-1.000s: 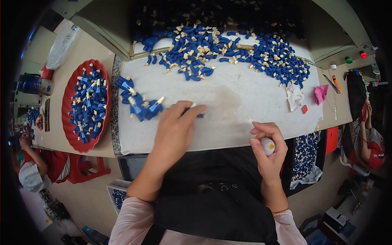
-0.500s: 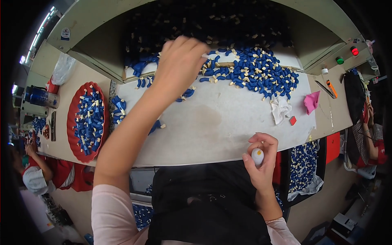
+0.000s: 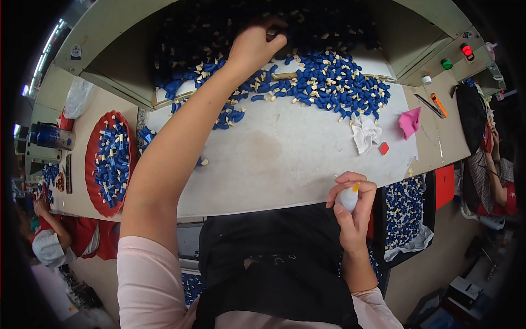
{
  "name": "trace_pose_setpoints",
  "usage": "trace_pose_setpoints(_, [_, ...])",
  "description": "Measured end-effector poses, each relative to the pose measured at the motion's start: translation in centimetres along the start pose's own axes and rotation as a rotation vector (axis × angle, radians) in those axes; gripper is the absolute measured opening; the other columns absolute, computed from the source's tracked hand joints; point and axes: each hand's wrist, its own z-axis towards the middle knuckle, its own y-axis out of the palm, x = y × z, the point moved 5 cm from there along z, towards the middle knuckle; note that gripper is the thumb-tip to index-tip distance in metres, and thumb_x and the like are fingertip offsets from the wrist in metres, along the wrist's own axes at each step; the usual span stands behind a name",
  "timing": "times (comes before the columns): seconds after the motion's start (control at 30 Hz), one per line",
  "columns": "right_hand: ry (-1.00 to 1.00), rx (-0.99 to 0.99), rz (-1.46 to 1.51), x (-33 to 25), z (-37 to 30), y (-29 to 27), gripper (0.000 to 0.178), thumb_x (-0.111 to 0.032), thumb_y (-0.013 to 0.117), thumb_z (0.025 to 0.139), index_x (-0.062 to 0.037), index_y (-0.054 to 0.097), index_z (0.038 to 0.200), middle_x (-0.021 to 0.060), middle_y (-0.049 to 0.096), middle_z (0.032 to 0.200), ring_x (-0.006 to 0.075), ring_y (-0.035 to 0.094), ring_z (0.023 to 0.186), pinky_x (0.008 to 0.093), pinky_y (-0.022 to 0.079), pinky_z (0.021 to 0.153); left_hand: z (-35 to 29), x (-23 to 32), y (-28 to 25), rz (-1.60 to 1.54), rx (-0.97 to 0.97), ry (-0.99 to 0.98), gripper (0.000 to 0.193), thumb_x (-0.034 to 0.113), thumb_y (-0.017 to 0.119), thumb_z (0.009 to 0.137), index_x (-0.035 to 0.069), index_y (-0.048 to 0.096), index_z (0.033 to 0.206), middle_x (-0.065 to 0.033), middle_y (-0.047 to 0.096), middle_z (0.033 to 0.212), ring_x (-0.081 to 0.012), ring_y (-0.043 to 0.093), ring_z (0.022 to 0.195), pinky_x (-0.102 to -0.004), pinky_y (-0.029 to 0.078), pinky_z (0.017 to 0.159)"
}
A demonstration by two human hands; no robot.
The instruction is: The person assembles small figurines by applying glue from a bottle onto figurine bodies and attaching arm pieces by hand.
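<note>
My left hand reaches into the shaded recess, over a dark heap of small parts. Its thumb and index finger are apart, and I see nothing between them; the other fingertips are lost in shadow. Below it lies a loose pile of small curved blue pieces with cream ends. Near the table's front edge, my right hand is closed round a small white bottle with a yellow tip, tilted up and to the right.
A red scalloped tray of blue pieces stands at left, beside a dark blue bottle. On the right lie a white cloth, pink cloth, red block and orange cutter. Other people work at both sides.
My left hand has moved farther away and to the right, deeper into the recess. My right hand has turned the white bottle so its yellow tip points up and right. The whole view has shifted slightly.
</note>
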Motion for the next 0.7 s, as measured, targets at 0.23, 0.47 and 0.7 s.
trace_pose_setpoints(0.23, [0.008, 0.139, 0.208, -1.9, -0.3, 0.4, 0.040, -0.001, 0.047, 0.074, -0.0013, 0.034, 0.112, 0.0188, 0.038, 0.112, 0.0239, 0.051, 0.085, 0.0323, 0.045, 0.069, -9.9, 6.6, -2.1, -0.906, -0.363, -0.407, 0.024, 0.022, 0.050, 0.083, -0.002, 0.056, 0.088, -0.0073, 0.058, 0.077, -0.0126, 0.056, 0.062, -0.0233, 0.045, 0.061])
trace_pose_setpoints(0.47, [0.082, 0.189, 0.366, -1.2, 0.1, 1.9, 0.040, -0.006, 0.048, 0.076, 0.0006, 0.033, 0.113, 0.0223, 0.042, 0.113, 0.0303, 0.051, 0.095, 0.0386, 0.043, 0.078, -19.5, 9.2, -0.3, -1.483, -0.447, -0.822, 0.019, 0.012, 0.056, 0.079, -0.002, 0.055, 0.092, -0.0075, 0.058, 0.082, -0.0155, 0.057, 0.072, -0.0256, 0.048, 0.066])
trace_pose_setpoints(0.7, [0.036, 0.068, 0.062, -2.6, -0.9, 2.4, 0.042, -0.006, 0.050, 0.075, 0.0048, 0.041, 0.114, 0.0140, 0.042, 0.099, 0.0231, 0.053, 0.084, 0.0320, 0.045, 0.072, -21.9, 9.4, 0.9, -1.892, -0.259, -0.855, 0.031, 0.019, 0.047, 0.085, -0.001, 0.046, 0.109, -0.0111, 0.052, 0.100, -0.0191, 0.053, 0.092, -0.0310, 0.046, 0.078])
